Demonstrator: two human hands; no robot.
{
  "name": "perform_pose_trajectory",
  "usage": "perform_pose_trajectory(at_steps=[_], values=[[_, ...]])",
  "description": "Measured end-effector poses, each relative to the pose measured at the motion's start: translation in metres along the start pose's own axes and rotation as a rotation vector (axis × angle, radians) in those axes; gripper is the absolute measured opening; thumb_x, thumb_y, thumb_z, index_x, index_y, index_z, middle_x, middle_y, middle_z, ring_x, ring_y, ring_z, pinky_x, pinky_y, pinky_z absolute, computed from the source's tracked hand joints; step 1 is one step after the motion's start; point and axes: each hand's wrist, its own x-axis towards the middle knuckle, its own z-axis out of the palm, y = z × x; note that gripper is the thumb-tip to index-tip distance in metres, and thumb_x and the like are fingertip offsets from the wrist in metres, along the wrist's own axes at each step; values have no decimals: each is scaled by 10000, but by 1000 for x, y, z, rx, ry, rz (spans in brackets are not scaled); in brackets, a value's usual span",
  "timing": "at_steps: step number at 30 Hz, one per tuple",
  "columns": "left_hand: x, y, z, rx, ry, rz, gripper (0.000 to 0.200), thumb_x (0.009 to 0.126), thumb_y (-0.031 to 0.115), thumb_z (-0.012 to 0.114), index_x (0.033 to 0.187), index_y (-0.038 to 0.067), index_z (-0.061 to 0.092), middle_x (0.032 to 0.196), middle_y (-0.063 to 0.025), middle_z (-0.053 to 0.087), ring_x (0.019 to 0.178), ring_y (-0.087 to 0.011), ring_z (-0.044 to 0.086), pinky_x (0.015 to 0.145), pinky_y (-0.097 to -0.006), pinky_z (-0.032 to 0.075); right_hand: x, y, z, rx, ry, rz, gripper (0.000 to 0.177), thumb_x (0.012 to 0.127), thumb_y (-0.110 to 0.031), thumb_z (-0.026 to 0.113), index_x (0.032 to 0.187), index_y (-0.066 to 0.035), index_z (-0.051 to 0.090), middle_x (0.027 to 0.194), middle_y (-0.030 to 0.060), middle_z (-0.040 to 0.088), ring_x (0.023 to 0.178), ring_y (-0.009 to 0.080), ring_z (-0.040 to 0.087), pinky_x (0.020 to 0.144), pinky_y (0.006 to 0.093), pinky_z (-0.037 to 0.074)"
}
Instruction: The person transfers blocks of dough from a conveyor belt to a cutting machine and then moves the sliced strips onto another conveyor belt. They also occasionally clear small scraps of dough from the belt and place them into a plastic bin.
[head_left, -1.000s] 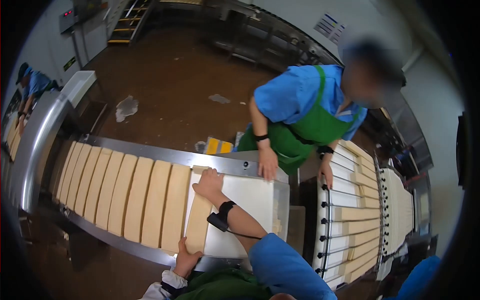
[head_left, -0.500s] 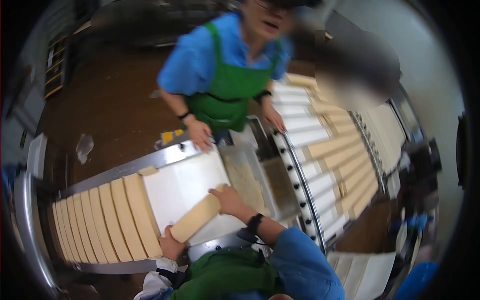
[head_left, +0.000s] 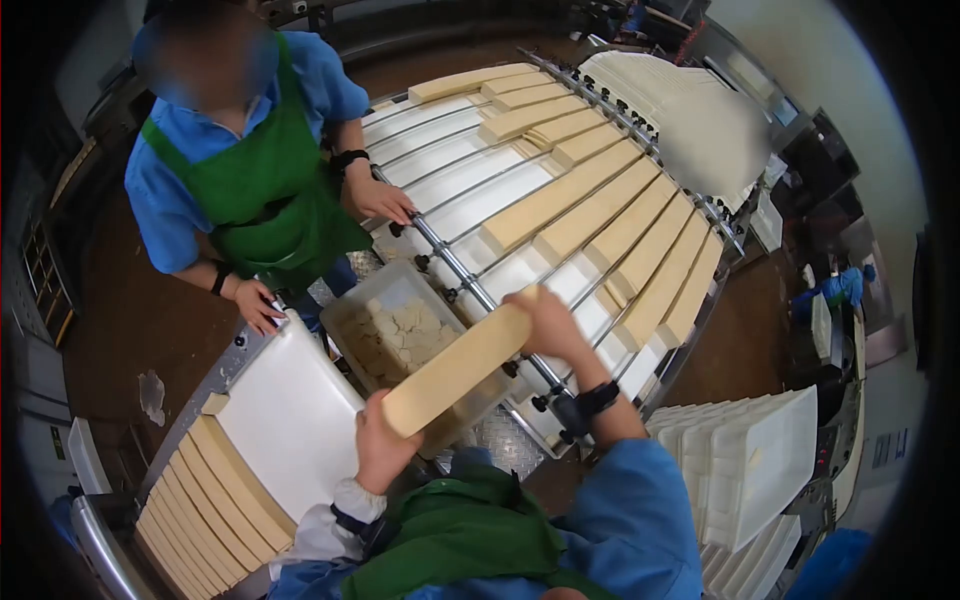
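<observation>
A long beige dough-like slab (head_left: 460, 368) is held up slantwise between my two hands, above a grey bin. My left hand (head_left: 384, 446) is closed round its lower left end. At the upper right end, my right hand (head_left: 550, 326) grips it, close to the metal rail of the lane conveyor. The grey bin (head_left: 345, 320) beneath contains cracked, pale flat pieces and is partly covered by the slab. Several similar slabs stand side by side in a row (head_left: 215, 490) on the white belt (head_left: 290, 400) to my left.
Across the bin stands a co-worker (head_left: 250, 170) in a green apron, one hand on the rail (head_left: 450, 262), the other at the belt's corner. Beige slabs (head_left: 570, 205) lie in several lanes of the conveyor beyond the rail. White trays (head_left: 750, 465) are stacked at my right.
Both my hands have lifted the slab off the white belt and carried it right, over the bin. My view has turned right, towards the lane conveyor.
</observation>
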Motion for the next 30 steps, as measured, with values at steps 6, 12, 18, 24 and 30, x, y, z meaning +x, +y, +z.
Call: perform_pose_trajectory(at_steps=[6, 12, 18, 24, 30], values=[[34, 86, 61, 66, -112, 51, 756, 628, 231, 762, 1291, 90, 426, 1046, -206, 573, 973, -402, 533, 838, -446, 479, 31, 154, -16, 224, -214, -38, 726, 528, -139, 771, 1212, -219, 539, 1041, 200, 578, 980, 383, 584, 829, 411, 500], [63, 121, 89, 1, -170, 85, 799, 669, 242, 765, 1347, 61, 383, 1041, -226, 584, 859, -340, 619, 763, -389, 517, 26, 158, -20, -240, -4, 163, 690, 600, -108, 711, 1254, -143, 497, 1079, 198, 575, 1061, 381, 546, 932, 417, 441], [78, 102, 154, -494, -177, -120, 715, 780, 208, 729, 1358, 37, 343, 1032, -197, 615, 803, -240, 669, 658, -311, 532, -33, 76, 11, 114, 367, 113, 260, 742, -128, 618, 960, 10, 584, 932, 197, 542, 921, 369, 502, 835, 445, 406], [79, 84, 161, -521, -125, -154, 626, 854, 80, 645, 1373, 65, 295, 974, -157, 637, 777, -182, 642, 666, -280, 516, -46, 35, 41, 220, 455, 101, 265, 706, -142, 674, 883, 28, 573, 883, 188, 514, 849, 358, 499, 759, 456, 412], [73, 54, 165, -828, -204, -108, 559, 894, -62, 503, 1384, 78, 274, 987, -100, 631, 834, -104, 584, 732, -232, 468, -34, 21, 43, 465, 368, 70, 599, 708, -202, 731, 1176, 63, 468, 1000, 231, 525, 952, 411, 504, 836, 472, 423]])
